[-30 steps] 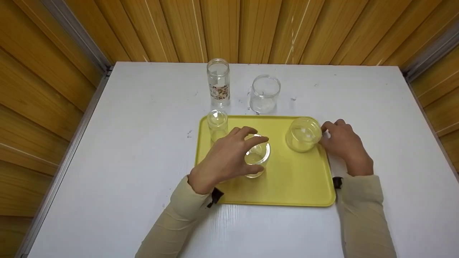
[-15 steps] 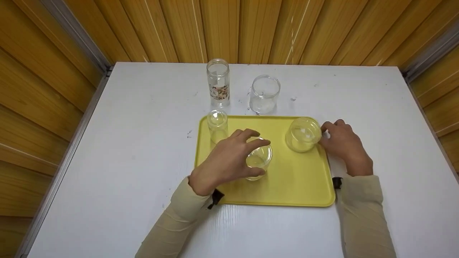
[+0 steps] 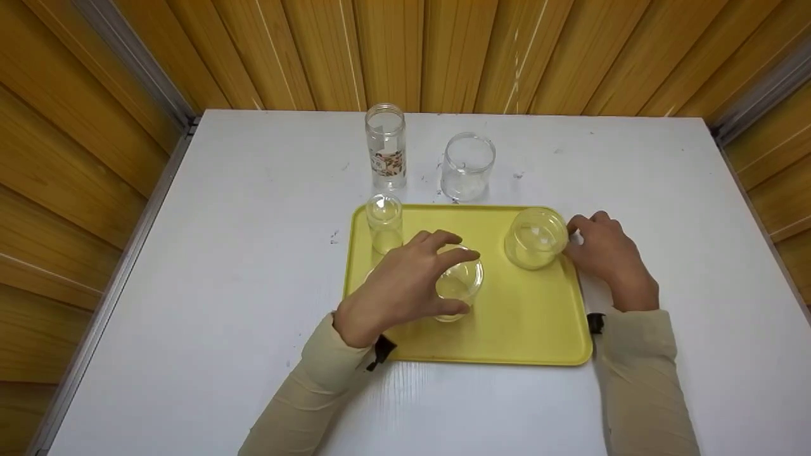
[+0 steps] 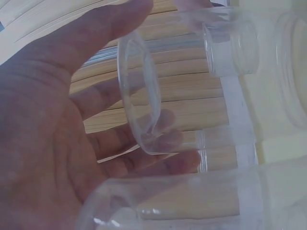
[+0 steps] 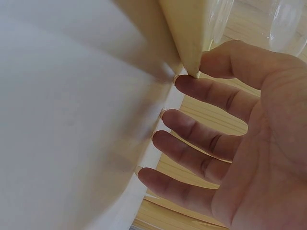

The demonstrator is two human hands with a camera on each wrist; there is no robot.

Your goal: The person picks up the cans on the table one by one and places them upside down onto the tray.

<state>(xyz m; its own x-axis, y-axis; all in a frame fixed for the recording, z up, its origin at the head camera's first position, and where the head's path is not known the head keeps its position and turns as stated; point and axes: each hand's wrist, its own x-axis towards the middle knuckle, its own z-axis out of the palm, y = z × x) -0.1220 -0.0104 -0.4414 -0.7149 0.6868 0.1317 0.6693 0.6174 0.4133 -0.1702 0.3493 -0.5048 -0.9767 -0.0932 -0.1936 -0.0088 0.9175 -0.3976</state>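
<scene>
My left hand (image 3: pixel 402 282) holds a clear jar (image 3: pixel 466 282) that stands upside down on the yellow tray (image 3: pixel 526 335). In the left wrist view the thumb lies at the edge of the jar's base, and the fingers curve behind its clear wall. Another clear jar (image 4: pixel 168 201) stands close by in that view; in the head view the left hand hides most of it. At the tray's right edge, my right hand (image 3: pixel 605 250) pinches the rim between thumb and index finger, as the right wrist view shows. Its other fingers reach down beside the tray.
On the tray stand a slim upturned jar (image 3: pixel 384 225) at the back left and a wide clear jar (image 3: pixel 536 239) at the back right. Behind it are a tall labelled jar (image 3: pixel 388 161) and a short wide jar (image 3: pixel 469 168). Wood-patterned panels (image 3: pixel 443 57) border the white table.
My left hand and the jar in it have slid slightly toward the front right of the tray. The right hand and the other jars have stayed put.
</scene>
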